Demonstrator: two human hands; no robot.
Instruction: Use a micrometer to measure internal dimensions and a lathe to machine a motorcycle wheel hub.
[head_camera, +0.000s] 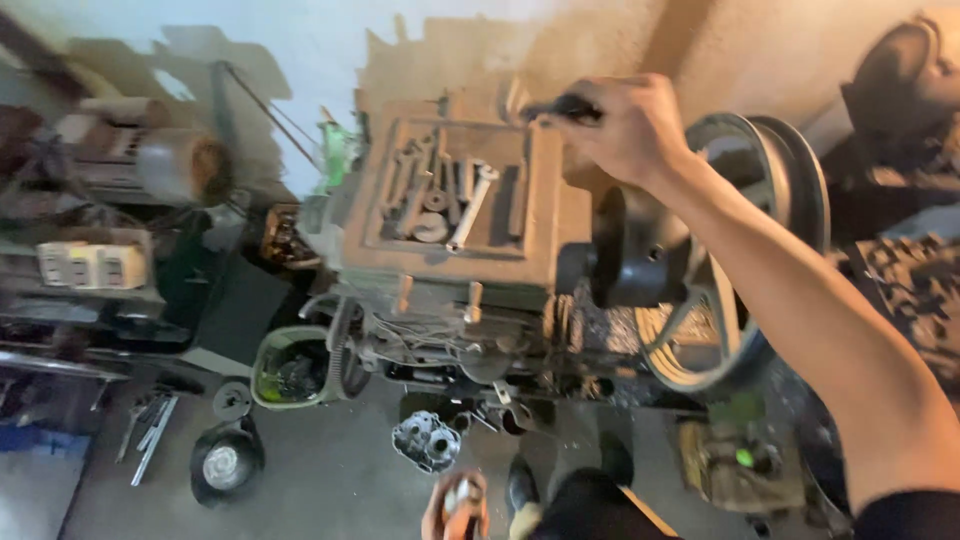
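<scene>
I look down on an old, rust-brown metal machine (450, 230) standing against a pale, stained wall (300, 50). My right hand (620, 125) is stretched out over its top, fingers curled tight around a dark handle (565, 108) at the far edge of the machine. The machine's flat top forms a shallow recessed tray (372, 225), and in it lie several grey steel wrenches (470, 205) side by side. Just right of the tray, under my forearm, sits a large grey spoked pulley wheel (775, 190). My left hand (452, 508) is low at the bottom edge of the view, closed around a small orange and white object (462, 498) too blurred to identify. Below me is a grey concrete floor (330, 470). On it stand a green bucket holding dark scrap (290, 368), a round black disc-shaped part (226, 462), a small grey cast metal part with holes (427, 440) and a few loose steel tools (148, 425) further left. My dark shoes (520, 488) show beside the machine base. On the left, a cluttered shelf (80, 295) carries pale boxes (92, 265), with a rusty cylindrical motor (175, 165) above it.
</scene>
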